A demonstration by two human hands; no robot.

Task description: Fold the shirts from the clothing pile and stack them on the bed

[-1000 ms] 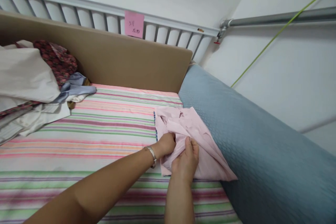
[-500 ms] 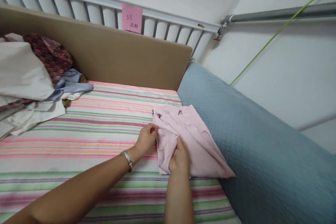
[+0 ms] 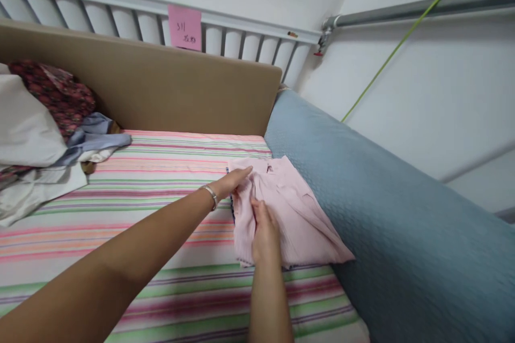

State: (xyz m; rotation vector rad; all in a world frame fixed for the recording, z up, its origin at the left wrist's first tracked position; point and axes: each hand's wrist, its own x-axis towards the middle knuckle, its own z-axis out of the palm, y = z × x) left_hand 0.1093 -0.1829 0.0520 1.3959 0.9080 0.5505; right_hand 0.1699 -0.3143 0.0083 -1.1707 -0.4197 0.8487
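A folded pale pink garment [image 3: 300, 211] lies on the striped bed sheet [image 3: 169, 211], close to the blue padded side; its exact kind is unclear. At its upper left edge, my left hand [image 3: 236, 178], with a silver bracelet on the wrist, grips the cloth between thumb and fingers. Lower down, my right hand [image 3: 265, 230] is closed on a fold of the same garment, with some fingers hidden in the cloth. A dark blue patterned edge shows beneath the garment's left side.
A heap of clothes [image 3: 32, 123], white, floral and blue, lies at the left. Behind stands a brown headboard [image 3: 181, 94], with a white radiator [image 3: 145, 27] and a pink note [image 3: 185, 28] beyond. A blue quilted pad [image 3: 362, 193] runs along the right.
My left hand has moved up along the garment's left edge, over its upper corner. My right hand has shifted slightly up with the fold. The view has turned a little to the right.
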